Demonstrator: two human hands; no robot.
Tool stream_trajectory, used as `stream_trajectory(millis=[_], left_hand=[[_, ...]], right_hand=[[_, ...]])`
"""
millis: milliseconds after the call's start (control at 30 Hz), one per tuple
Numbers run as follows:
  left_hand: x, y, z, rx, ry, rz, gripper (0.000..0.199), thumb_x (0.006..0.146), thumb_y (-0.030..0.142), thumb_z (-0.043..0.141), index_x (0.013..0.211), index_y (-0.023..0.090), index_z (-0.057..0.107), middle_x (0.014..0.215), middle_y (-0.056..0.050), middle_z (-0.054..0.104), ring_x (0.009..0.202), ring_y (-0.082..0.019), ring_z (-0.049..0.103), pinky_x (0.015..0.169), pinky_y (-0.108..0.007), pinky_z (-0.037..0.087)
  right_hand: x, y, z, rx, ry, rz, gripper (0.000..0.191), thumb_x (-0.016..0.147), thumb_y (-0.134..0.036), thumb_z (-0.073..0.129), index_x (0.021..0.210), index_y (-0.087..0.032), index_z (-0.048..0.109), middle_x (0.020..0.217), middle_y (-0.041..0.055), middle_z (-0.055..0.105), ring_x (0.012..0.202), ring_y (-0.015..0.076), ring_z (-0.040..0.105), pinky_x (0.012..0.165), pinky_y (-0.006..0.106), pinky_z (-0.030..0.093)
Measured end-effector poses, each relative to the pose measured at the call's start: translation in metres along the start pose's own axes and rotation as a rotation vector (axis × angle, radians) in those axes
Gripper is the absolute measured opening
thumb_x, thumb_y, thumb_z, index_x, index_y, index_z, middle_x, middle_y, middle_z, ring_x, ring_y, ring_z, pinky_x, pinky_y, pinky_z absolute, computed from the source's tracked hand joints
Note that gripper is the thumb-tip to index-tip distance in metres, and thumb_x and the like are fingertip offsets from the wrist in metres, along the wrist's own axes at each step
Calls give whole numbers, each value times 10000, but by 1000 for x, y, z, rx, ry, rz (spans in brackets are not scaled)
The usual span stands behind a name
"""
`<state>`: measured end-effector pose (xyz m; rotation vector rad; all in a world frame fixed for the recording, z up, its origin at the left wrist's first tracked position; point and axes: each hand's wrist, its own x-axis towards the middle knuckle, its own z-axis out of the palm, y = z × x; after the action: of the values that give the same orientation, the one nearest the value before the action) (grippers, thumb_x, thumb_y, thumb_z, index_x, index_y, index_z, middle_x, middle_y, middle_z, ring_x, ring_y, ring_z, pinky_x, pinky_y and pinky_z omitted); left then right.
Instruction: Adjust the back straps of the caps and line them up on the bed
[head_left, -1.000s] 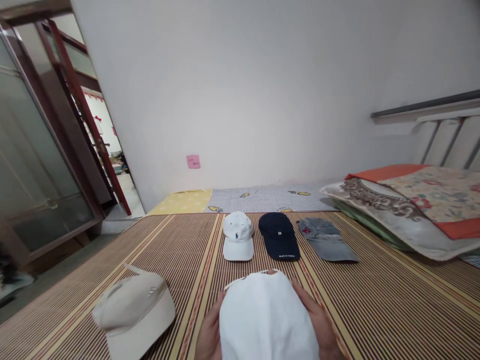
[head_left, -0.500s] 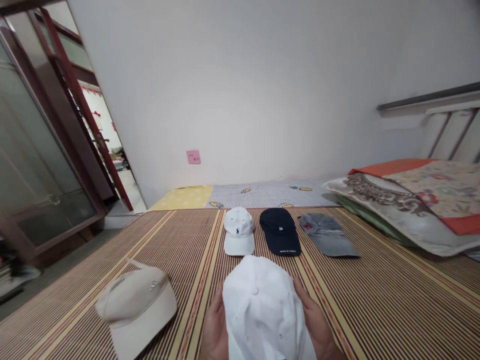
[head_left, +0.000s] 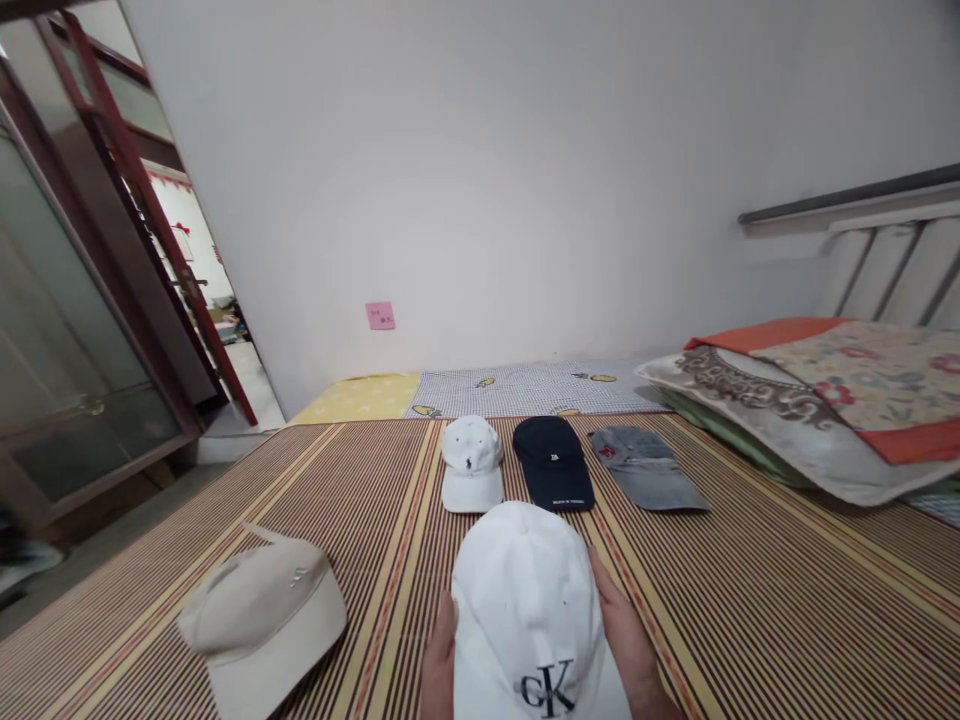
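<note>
Between my two hands is a white baseball cap (head_left: 525, 590) with dark letters on its front, low in the middle of the view. My left hand (head_left: 439, 655) grips its left side and my right hand (head_left: 630, 640) its right side; most of the fingers are hidden by the cap. Just beyond it, a smaller-looking white cap (head_left: 472, 465), a navy cap (head_left: 553, 460) and a grey cap (head_left: 649, 468) lie in a row on the striped mat (head_left: 360, 480). A beige visor cap (head_left: 266, 615) rests on the mat to my left.
Folded bedding (head_left: 772, 410) is piled at the right, near a radiator (head_left: 892, 265). Checked cloth (head_left: 525, 388) shows along the wall behind the mat. A pink note (head_left: 380, 316) sticks to the wall (head_left: 510, 180). At the left stands an open doorway (head_left: 202, 270).
The held white cap has tipped so that its front lettering now shows. My hands have shifted slightly with it. The whole view has swung a little to the right.
</note>
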<state>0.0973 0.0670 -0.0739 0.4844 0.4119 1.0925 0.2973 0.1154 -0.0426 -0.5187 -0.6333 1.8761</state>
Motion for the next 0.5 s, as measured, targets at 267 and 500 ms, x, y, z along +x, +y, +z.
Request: stream_trajectory(millis=[267,500], left_hand=[[14,13,10,-43,-94,-120,944,715,828,575,1504,311,544,1571,-19,552,1568,-383,297,1247,-511,350],[19,9,9,-77,-89,-141,861,779,807,518,1493,326,554,1599,-9,520,1567,-383,294,1239,-523,345]], right_hand=[[0,-2,-21,13,43,-107,550,924,-591,649,1349,-242,657,1509,104,624,1420,310,536,1222,599,327],[5,1,-36,41,36,-143,484,772,-498,736,1199,-274,773,1392,52,727,1497,272,452,1228,397,323]])
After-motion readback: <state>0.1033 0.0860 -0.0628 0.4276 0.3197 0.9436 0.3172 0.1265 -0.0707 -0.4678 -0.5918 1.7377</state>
